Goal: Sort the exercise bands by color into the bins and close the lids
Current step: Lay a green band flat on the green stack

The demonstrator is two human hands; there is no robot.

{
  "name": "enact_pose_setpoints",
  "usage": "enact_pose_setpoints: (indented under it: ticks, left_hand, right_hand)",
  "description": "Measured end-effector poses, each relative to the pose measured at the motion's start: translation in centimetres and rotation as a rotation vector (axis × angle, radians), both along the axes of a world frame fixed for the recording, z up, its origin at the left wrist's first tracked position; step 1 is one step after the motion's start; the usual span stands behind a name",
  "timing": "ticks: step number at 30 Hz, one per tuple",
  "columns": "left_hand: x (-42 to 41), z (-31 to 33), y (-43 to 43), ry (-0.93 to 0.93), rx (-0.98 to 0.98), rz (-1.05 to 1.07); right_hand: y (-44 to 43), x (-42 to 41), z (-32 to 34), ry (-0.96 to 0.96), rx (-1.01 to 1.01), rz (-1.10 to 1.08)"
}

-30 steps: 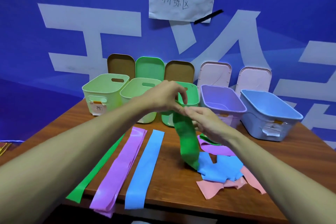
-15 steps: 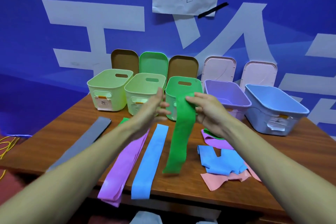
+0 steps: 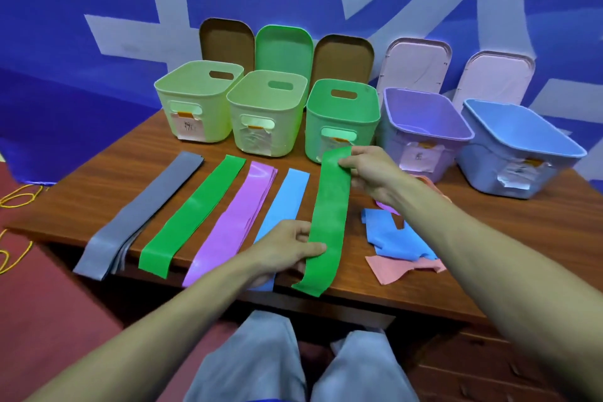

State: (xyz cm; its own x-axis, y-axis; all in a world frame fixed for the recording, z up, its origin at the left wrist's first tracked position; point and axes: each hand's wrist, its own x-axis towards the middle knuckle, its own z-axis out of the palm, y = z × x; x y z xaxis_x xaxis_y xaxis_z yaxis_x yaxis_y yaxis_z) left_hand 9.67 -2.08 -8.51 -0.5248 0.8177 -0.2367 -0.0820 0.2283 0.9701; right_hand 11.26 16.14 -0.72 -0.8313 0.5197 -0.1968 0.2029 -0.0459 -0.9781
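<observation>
A green band (image 3: 329,212) lies stretched along the table, held at both ends. My right hand (image 3: 372,170) pinches its far end in front of the green bin (image 3: 342,114). My left hand (image 3: 287,248) grips its near part by the table's front edge. To the left lie flat a blue band (image 3: 287,199), a purple band (image 3: 241,219), another green band (image 3: 195,215) and a grey band (image 3: 143,212). A loose heap of blue (image 3: 391,235), pink (image 3: 391,266) and purple bands sits under my right forearm.
Five open bins stand in a row at the back: two pale green (image 3: 199,101) (image 3: 264,111), the green one, a purple bin (image 3: 424,127) and a blue bin (image 3: 518,143). Their lids (image 3: 284,49) lean against the blue wall. My knees show below the table's front edge.
The green band hung in the air from both hands before; now it is laid flat on the table, right of the blue band. My left hand slid down to its near end.
</observation>
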Motion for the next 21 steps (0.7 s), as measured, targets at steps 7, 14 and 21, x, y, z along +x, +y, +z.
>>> enact_pose_setpoints:
  ticks: [7,14,21]
  left_hand:
    - [-0.2,-0.1,0.7,0.138,-0.185,0.062]
    - [-1.4,0.3,1.5,0.677,-0.520,-0.057]
    - [-2.2,1.4,1.9,1.044,-0.712,-0.332]
  right_hand:
    - [1.2,-2.7,-4.7,-0.141,0.218,0.117]
    - [2.5,-3.8,-7.1,-0.374,0.744,0.185]
    - [3.6,-4.1,-7.4,-0.508,1.100,0.236]
